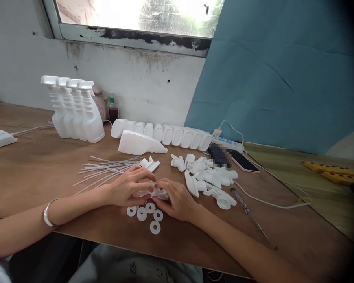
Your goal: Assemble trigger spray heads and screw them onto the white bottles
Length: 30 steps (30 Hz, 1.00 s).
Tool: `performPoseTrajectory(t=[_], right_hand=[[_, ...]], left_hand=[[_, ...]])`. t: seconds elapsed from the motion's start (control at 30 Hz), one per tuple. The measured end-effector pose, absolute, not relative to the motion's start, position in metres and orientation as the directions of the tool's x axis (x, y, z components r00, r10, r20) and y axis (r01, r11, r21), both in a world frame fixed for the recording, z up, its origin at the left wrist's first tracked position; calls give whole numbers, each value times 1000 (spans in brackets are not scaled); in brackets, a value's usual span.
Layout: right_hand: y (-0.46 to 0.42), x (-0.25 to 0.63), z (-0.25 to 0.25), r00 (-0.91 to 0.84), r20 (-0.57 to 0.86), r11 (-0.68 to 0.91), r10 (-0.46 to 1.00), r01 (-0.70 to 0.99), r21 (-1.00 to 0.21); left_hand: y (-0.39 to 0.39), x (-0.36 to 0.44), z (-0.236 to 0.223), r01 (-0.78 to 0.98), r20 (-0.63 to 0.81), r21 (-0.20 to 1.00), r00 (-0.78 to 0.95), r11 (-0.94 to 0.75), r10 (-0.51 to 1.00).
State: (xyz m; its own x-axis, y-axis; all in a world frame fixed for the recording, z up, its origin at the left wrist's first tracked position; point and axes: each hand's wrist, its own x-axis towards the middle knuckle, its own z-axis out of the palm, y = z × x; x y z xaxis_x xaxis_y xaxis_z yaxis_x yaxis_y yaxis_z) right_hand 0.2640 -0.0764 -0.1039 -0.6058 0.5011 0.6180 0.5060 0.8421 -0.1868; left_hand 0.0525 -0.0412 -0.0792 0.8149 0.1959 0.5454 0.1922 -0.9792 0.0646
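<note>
My left hand (129, 188) and my right hand (177, 199) meet over the table near its front edge. Their curled fingers close around some translucent plastic (160, 193), partly covered, so its exact kind is unclear. Several flat white ring washers (155, 232) lie just in front of the fingers. Beyond my left hand sits a white spray trigger head (153, 166), beside thin, pale plastic tubes (98, 168) spread in a loose fan. More white trigger heads (214, 177) are heaped to the right of my right hand.
White spray bottles (91, 124) stand upright at back left; others lie in a row (166, 135), with one bottle (135, 142) in front. A screwdriver (247, 211), a phone (243, 161), cables and power strips (0, 139) lie on the brown table (26, 173).
</note>
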Motion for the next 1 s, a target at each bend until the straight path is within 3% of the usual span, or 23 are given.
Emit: performPoseTrajectory(t=[0.13, 0.27, 0.47, 0.67, 1.0], right_hand=[[-76, 265, -106, -580, 624, 825, 524, 528, -202], [-76, 266, -107, -570, 615, 809, 545, 551, -206], [-76, 266, -107, -574, 604, 803, 553, 561, -202], [-77, 266, -106, -578, 599, 804, 553, 560, -202], [-77, 266, -105, -587, 585, 805, 559, 554, -213]], left_hand=[[-40, 52, -77, 188, 578, 60, 794, -980, 188], [-36, 48, -71, 271, 621, 118, 730, -955, 284], [-22, 41, -64, 519, 380, 115, 764, -847, 521], [-11, 34, -66, 609, 189, 30, 775, -793, 603], [-9, 32, -63, 658, 83, -66, 753, -750, 653]])
